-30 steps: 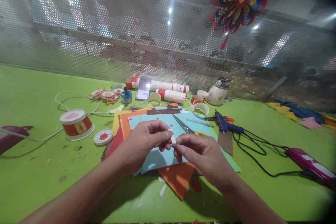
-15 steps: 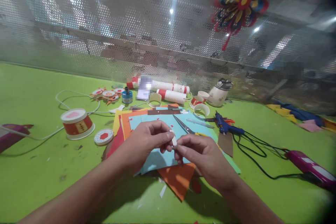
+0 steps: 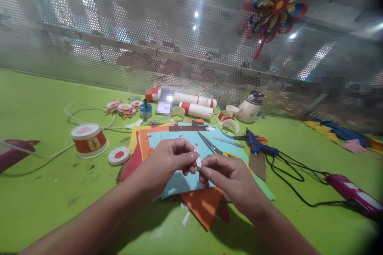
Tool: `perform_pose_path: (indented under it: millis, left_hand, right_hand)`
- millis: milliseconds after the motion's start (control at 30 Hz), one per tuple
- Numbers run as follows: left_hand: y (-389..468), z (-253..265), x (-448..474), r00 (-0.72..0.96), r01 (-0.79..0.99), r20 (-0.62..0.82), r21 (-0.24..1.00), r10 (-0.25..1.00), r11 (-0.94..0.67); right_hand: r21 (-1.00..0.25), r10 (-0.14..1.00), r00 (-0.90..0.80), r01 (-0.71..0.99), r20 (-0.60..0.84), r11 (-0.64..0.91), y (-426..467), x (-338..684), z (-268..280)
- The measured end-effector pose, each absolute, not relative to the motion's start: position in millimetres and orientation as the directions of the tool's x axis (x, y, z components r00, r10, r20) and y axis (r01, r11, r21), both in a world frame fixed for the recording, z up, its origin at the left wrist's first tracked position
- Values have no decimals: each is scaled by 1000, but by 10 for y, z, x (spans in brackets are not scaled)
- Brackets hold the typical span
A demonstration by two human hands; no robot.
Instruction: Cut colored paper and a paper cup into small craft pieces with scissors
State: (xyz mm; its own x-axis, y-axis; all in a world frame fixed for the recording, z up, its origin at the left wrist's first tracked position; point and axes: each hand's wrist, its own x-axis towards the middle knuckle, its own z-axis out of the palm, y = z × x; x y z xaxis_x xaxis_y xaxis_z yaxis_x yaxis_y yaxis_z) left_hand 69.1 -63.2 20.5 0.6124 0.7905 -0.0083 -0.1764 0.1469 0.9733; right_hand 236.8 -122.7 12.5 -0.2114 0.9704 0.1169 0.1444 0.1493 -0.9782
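Note:
Between thumb and fingers, my left hand (image 3: pixel 176 158) pinches a small white paper piece (image 3: pixel 198 161) whose lower end is cut into narrow strips. My right hand (image 3: pixel 226 175) is closed at that fringed end, thumb and forefinger touching the strips. Both hands hover over light blue paper sheets (image 3: pixel 179 181), with orange paper (image 3: pixel 203 207) sticking out below. Just beyond my right hand lie scissors (image 3: pixel 211 143) with yellow handles, partly hidden by that hand. Tiny red scraps are scattered on the blue sheet.
A blue glue gun (image 3: pixel 259 143) with black cords lies right. At left stand a red-and-white paper cup (image 3: pixel 89 141) and a round white disc (image 3: pixel 119 155). Behind are an ink bottle (image 3: pixel 146 109), stacked cups (image 3: pixel 196 110), paper rings (image 3: pixel 230 127) and a grey-white container (image 3: pixel 250 107).
The view has shifted very slightly. Both hands keep nearly the same pose around the white paper piece.

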Motion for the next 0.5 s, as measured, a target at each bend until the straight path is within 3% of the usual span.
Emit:
perform_pose_path:
  millis: [233,500]
  left_hand:
    - [-589,180,668,545,-204,8,971,839,123]
    - [-556,155,674,538,-199,5,973,843,121]
  right_hand:
    - [-929,951,-250,274,182,250,-1266,2327,200]
    - [-869,839,-527,343,136,357,-1292,2364,206]
